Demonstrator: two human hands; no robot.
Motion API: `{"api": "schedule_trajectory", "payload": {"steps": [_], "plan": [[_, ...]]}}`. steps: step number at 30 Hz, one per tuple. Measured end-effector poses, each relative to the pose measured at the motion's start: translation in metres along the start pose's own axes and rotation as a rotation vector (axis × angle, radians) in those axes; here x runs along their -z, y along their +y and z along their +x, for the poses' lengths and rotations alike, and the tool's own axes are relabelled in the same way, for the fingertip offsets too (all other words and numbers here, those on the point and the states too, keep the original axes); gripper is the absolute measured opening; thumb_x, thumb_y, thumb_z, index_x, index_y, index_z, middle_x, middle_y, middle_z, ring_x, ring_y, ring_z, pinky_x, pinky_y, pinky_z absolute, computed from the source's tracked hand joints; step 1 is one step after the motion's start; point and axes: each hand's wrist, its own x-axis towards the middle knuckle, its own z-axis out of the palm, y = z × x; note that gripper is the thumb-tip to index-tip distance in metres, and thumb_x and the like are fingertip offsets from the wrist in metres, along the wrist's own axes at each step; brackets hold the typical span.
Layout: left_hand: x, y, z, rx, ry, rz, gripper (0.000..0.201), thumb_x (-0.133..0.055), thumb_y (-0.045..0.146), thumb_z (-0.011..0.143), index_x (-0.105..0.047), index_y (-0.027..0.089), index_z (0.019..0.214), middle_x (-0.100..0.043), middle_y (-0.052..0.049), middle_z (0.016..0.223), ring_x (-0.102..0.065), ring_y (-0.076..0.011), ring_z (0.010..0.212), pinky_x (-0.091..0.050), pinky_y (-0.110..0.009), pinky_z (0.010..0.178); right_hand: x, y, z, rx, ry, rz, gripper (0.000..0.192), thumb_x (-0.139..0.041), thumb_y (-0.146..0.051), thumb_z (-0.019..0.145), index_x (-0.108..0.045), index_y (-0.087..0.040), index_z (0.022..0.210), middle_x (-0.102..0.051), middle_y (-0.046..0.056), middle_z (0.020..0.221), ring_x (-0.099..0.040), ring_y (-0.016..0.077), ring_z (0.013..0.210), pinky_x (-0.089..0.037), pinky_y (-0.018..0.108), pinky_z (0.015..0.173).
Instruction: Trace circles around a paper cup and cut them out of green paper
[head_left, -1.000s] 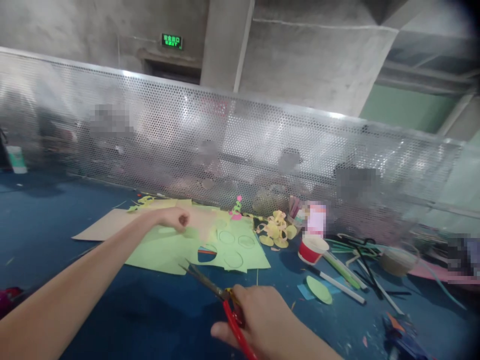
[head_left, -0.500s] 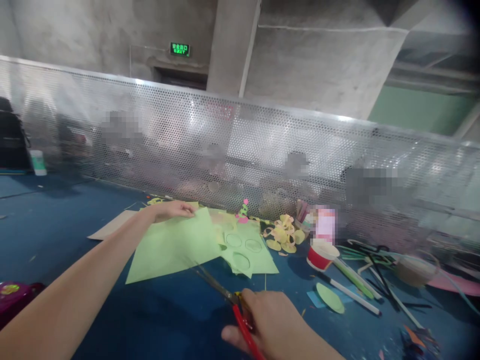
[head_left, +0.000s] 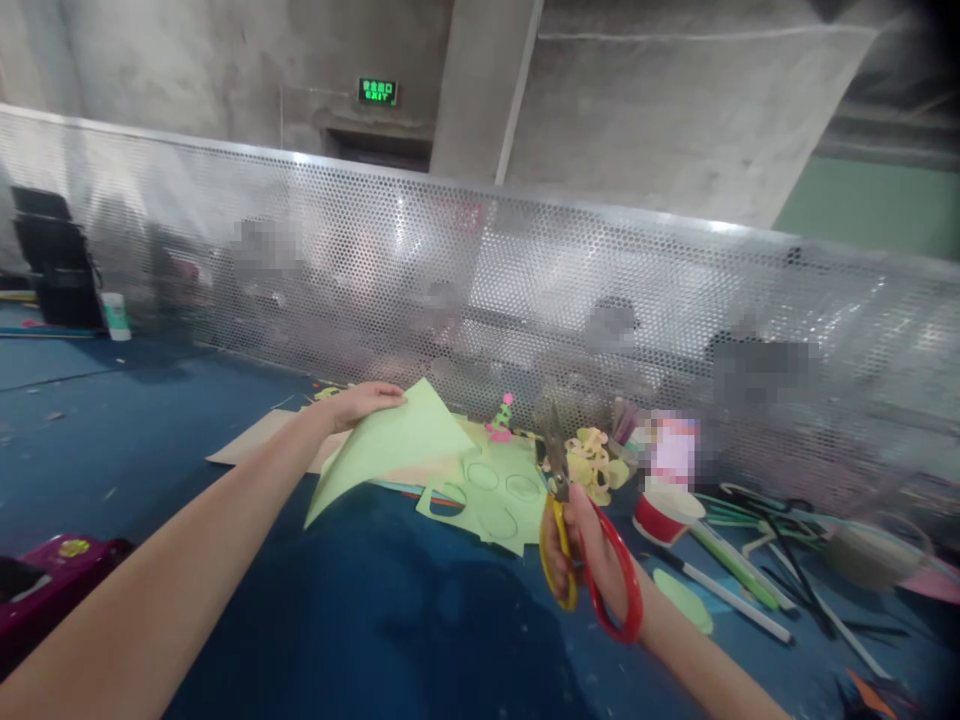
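Observation:
My left hand (head_left: 358,403) reaches far across the blue table and pinches the upper edge of a light green paper sheet (head_left: 390,445), lifting it off the pile. My right hand (head_left: 589,545) grips scissors (head_left: 574,540) with red and yellow handles, blades pointing up and closed. Under the lifted sheet lies another green sheet with round holes cut out (head_left: 491,495), and a tan cardboard sheet (head_left: 251,450) at the left.
A perforated metal screen (head_left: 480,290) runs along the back of the blue table (head_left: 360,620). Yellow paper rings (head_left: 596,465), a red and white cup (head_left: 664,510), white pens (head_left: 739,600), a green paper disc (head_left: 682,598) and a small paper figure (head_left: 501,418) lie right. A magenta case (head_left: 45,580) sits left.
My left hand has grasped the green sheet and lifted it up. My right hand raised the scissors from lying low and pointing left to upright, blades up.

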Motion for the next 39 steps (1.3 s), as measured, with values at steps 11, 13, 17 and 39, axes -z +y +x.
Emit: {"api": "schedule_trajectory", "payload": {"steps": [11, 13, 17, 39], "plan": [[0.010, -0.031, 0.002, 0.090, 0.357, 0.494, 0.045, -0.057, 0.037, 0.074, -0.067, 0.018, 0.113, -0.068, -0.012, 0.118, -0.056, -0.0334, 0.116, -0.040, -0.037, 0.097, 0.019, 0.017, 0.016, 0.030, 0.084, -0.056, 0.062, -0.046, -0.083, 0.072, -0.044, -0.022, 0.062, -0.042, -0.007, 0.040, -0.043, 0.0100, 0.034, -0.043, 0.025, 0.039], [0.005, -0.018, 0.003, 0.034, 0.359, 0.530, 0.047, -0.055, 0.037, 0.077, -0.065, 0.015, 0.117, -0.064, -0.015, 0.123, -0.051, -0.0349, 0.121, -0.037, -0.040, 0.101, 0.019, 0.014, 0.015, 0.022, 0.103, -0.065, 0.062, -0.049, -0.083, 0.069, -0.044, -0.022, 0.061, -0.041, -0.008, 0.040, -0.042, 0.0094, 0.034, -0.043, 0.025, 0.038], [-0.035, 0.026, 0.008, -0.142, 0.207, 0.520, 0.037, -0.051, 0.042, 0.082, -0.071, 0.020, 0.104, -0.070, -0.008, 0.111, -0.060, -0.0275, 0.109, -0.042, -0.032, 0.095, 0.017, 0.012, 0.012, 0.033, 0.091, -0.061, 0.061, -0.049, -0.083, 0.068, -0.044, -0.022, 0.061, -0.042, -0.007, 0.040, -0.044, 0.0104, 0.035, -0.043, 0.025, 0.038], [-0.163, 0.029, 0.018, -0.269, 0.165, 0.022, 0.033, -0.058, 0.029, 0.080, -0.068, 0.018, 0.110, -0.067, -0.011, 0.112, -0.060, -0.0289, 0.107, -0.042, -0.040, 0.100, 0.023, 0.021, 0.020, 0.051, 0.027, 0.107, 0.069, -0.045, -0.090, 0.063, -0.042, -0.022, 0.061, -0.041, -0.007, 0.039, -0.040, 0.0088, 0.034, -0.040, 0.023, 0.037]]}}
